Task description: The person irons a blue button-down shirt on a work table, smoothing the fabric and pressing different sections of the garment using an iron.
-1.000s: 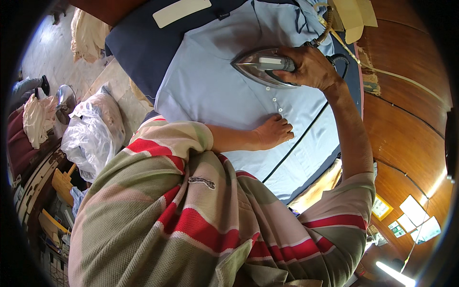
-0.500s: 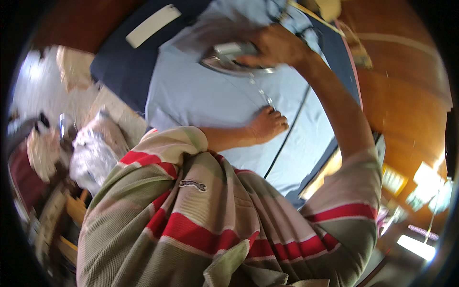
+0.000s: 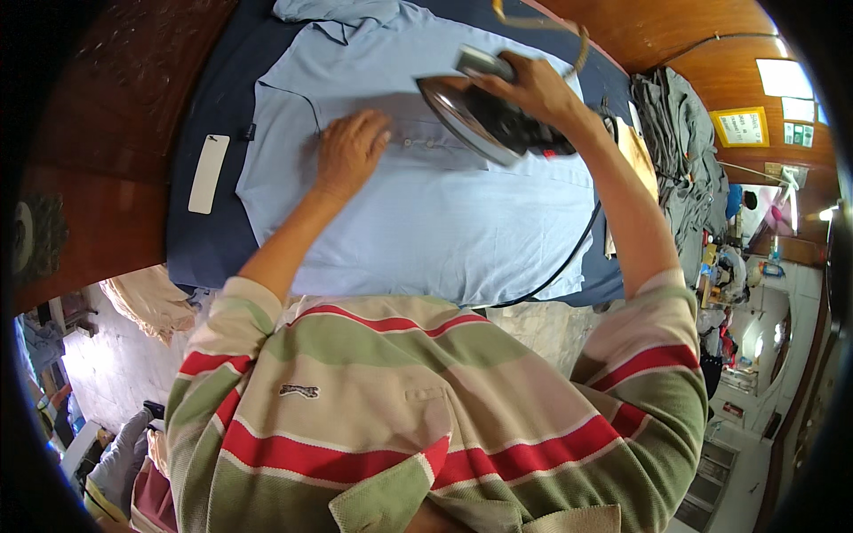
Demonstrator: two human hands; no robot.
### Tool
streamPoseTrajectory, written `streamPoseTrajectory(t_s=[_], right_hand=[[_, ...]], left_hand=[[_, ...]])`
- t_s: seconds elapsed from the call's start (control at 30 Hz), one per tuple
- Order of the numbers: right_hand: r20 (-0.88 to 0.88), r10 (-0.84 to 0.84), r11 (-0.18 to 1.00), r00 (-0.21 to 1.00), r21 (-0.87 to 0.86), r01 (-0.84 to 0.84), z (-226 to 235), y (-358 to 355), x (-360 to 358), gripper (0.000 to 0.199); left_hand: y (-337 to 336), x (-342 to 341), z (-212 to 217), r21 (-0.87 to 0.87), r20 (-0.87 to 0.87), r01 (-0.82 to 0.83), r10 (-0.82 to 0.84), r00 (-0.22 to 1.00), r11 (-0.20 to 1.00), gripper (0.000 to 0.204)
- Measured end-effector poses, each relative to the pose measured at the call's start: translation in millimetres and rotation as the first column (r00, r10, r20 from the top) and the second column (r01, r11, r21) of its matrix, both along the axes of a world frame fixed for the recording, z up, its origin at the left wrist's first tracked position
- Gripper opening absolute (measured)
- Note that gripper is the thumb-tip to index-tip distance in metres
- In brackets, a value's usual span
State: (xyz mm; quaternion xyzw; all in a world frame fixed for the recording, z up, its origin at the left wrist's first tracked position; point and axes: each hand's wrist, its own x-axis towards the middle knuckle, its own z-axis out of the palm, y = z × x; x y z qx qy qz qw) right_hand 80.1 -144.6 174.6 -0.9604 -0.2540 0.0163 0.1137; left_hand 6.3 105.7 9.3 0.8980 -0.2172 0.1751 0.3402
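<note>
A light blue shirt [image 3: 391, 218] lies spread out, its buttoned placket running across the middle. My right hand [image 3: 536, 87] is wrapped round the handle of an iron [image 3: 487, 124]. The iron is tilted over the placket, its shiny soleplate edge showing, and motion blurs it a little. Whether it touches the cloth I cannot tell. On the shirt, left of the placket's buttons, rests my left hand [image 3: 349, 155], palm down with its fingers stretched out and nothing in them. A dark cord [image 3: 573, 258] trails from near my right forearm across the shirt to the near edge.
Under the shirt is a dark blue covered surface [image 3: 191, 244]. A white strip [image 3: 209, 174] lies on it at the left. Dark grey clothes [image 3: 680, 142] are heaped at the right. Carved wood panels [image 3: 98, 115] stand at the far left, and a yellow-brown cable [image 3: 542, 22] loops overhead.
My left hand has moved left and farther from me, onto the shirt beside the placket. The iron has tilted up in my right hand. The view has turned, showing more of the shirt.
</note>
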Motion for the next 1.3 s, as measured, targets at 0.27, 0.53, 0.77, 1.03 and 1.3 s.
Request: streamPoseTrajectory(t_s=[0.27, 0.53, 0.77, 1.03, 1.3], right_hand=[[-0.296, -0.372, 0.920, 0.880, 0.006, 0.391, -50, -57, -57, 0.051], [-0.356, -0.270, 0.959, 0.895, -0.021, 0.282, -49, -34, -67, 0.052], [-0.369, -0.262, 0.964, 0.892, -0.148, 0.221, -42, -58, -138, 0.049], [-0.163, -0.698, 0.704, 0.698, 0.022, 0.709, -32, -257, -150, 0.052], [0.091, -0.859, 0.506, 0.504, -0.008, 0.863, -45, -446, -85, 0.065]], left_hand=[[50, 29, -24, 0.595, -0.100, -0.006, 0.081, 0.992, 0.804, 0.056], [54, 27, -22, 0.588, -0.184, 0.027, 0.101, 0.978, 0.809, 0.056], [51, 30, -26, 0.626, -0.197, 0.030, 0.121, 0.973, 0.779, 0.057], [52, 30, -17, 0.688, -0.207, 0.010, 0.183, 0.961, 0.725, 0.056], [82, 139, -8, 0.743, -0.097, -0.205, 0.406, 0.909, 0.637, 0.057]])
